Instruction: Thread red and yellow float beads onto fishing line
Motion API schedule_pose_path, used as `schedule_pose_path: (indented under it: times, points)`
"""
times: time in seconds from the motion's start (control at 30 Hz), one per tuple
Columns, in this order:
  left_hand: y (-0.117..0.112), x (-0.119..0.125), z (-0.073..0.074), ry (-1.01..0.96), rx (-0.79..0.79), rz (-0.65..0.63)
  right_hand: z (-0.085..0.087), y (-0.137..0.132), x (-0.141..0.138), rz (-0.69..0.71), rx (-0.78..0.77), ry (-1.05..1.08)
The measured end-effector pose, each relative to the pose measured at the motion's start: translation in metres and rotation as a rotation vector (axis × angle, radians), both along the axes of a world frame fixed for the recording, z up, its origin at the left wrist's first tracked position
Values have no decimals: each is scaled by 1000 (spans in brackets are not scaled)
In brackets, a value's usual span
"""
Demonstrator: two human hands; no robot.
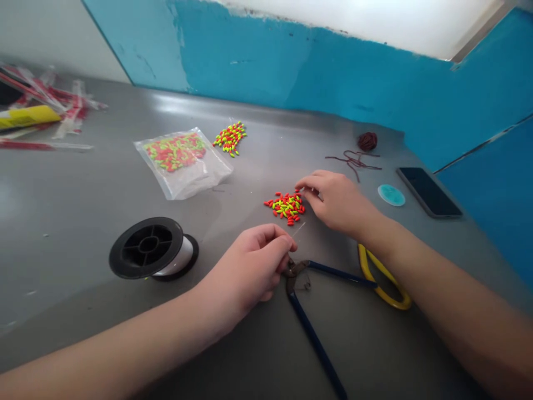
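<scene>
My left hand (254, 264) is closed in a pinch on a thin clear line (298, 229), whose short end sticks out past the fingertips. My right hand (333, 200) reaches over the near pile of small oval beads (287, 206), red and yellow-green. Its thumb and index finger close in around a red bead (297, 190) at the pile's upper right edge; the other fingers are curled. Just below the left fingertips lie pliers with blue handles (318, 341), spread apart, their jaws partly hidden by that hand.
Left stands a black spool of white line (177, 258). Behind it are a clear bag of beads (179, 161) and another bead pile (231, 138). Rightward lie a yellow handle (400, 300), brown cord (367, 141), a turquoise disc (391, 194) and a phone (428, 191). Red-white wrappers (75, 108) lie far left.
</scene>
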State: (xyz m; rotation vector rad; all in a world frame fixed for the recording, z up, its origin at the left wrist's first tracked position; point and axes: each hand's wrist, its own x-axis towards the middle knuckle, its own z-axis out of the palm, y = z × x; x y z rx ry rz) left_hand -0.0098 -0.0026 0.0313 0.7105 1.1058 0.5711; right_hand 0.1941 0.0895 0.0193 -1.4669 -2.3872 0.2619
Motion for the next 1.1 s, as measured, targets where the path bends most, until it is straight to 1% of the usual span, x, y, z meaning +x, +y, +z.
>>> schedule_pose_path:
  times: [0.1,0.23,0.5,0.63,0.73,0.93,1.03,1.1]
  points:
    - [-1,-1,0,-4,-6,-27,-2,5,-1,50,-11,-36]
    - [-2,0,1,-8,-7,-48,1,3,-2,100,-14,-60]
    - [-2,-1,5,6,11,-65,3,-1,-5,119,-36,-103]
    - [-1,-2,4,11,13,-69,5,-1,-3,101,-62,-122]
    - [-1,-2,4,17,14,-70,10,1,-4,82,-100,-149]
    - [-1,1,3,25,29,-74,22,13,-13,28,-229,-265]
    - [-1,1,3,29,30,-75,22,19,-17,18,-258,-294]
    - [-1,0,4,32,32,-74,20,21,-19,17,-235,-270]
